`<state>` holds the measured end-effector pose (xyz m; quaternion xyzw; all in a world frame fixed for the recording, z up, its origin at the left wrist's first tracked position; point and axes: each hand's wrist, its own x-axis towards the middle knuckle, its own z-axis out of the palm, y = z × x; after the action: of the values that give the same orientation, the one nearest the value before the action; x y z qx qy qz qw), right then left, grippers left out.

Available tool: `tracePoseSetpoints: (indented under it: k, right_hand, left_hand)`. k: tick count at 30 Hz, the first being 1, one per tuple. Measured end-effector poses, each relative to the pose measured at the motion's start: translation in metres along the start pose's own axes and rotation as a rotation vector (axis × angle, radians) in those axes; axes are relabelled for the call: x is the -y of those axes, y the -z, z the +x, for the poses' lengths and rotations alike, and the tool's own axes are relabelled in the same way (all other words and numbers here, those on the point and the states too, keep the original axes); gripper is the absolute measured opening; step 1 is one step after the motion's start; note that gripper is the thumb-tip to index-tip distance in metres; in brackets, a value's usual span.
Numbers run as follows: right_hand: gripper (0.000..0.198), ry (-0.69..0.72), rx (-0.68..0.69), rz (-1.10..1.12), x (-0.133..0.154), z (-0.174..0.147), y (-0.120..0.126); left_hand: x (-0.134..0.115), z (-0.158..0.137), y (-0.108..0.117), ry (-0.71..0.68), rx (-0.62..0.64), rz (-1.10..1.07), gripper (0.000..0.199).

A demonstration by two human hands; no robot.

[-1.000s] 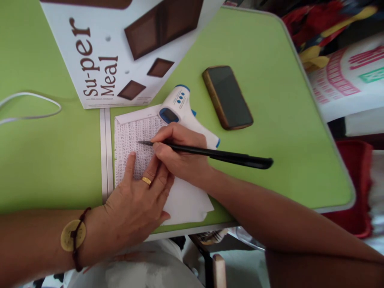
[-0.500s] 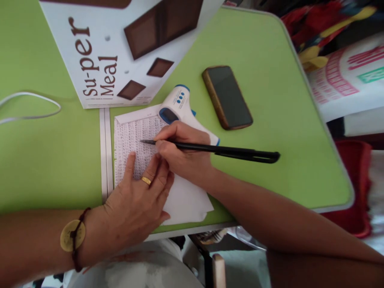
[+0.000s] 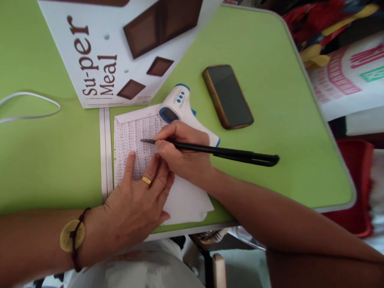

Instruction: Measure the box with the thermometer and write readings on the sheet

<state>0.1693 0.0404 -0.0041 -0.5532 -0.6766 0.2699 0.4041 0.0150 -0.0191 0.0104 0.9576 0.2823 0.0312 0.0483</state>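
Observation:
My right hand (image 3: 186,154) grips a black pen (image 3: 228,153), its tip on or just over a white sheet of paper (image 3: 186,200). Rows of small handwriting fill the sheet's upper left part, too fine to read. Lying flat on the paper's left side is my left hand (image 3: 138,196), fingers stretched out, with a gold ring on one finger. A white and blue infrared thermometer (image 3: 177,104) rests at the paper's top edge, just beyond my right hand, which hides part of its handle.
A white box (image 3: 102,52) printed "Su-per Meal" stands behind the paper on the green table (image 3: 285,100). A phone (image 3: 229,96) in a brown case lies to the right. A white cable (image 3: 33,94) loops at left. A red container (image 3: 357,188) sits beyond the table's right edge.
The pen's rear end has dipped slightly, while its tip stays at about the same spot. My left hand has not visibly moved.

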Motion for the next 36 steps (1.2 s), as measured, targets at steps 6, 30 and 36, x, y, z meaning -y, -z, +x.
tracePoseSetpoints:
  k: [6, 30, 36]
  right_hand:
    - [0.014, 0.005, -0.017, 0.02, 0.002, -0.002, 0.0]
    - [0.01, -0.034, -0.003, 0.143, 0.008, -0.001, 0.005]
    - [0.011, 0.006, -0.008, 0.124, 0.003, 0.001, 0.0]
  left_hand:
    - [0.0, -0.001, -0.001, -0.003, -0.007, 0.008, 0.071]
    - [0.001, -0.003, -0.005, 0.012, -0.039, -0.057, 0.087]
    - [0.001, -0.003, -0.006, 0.015, -0.029, -0.054, 0.088]
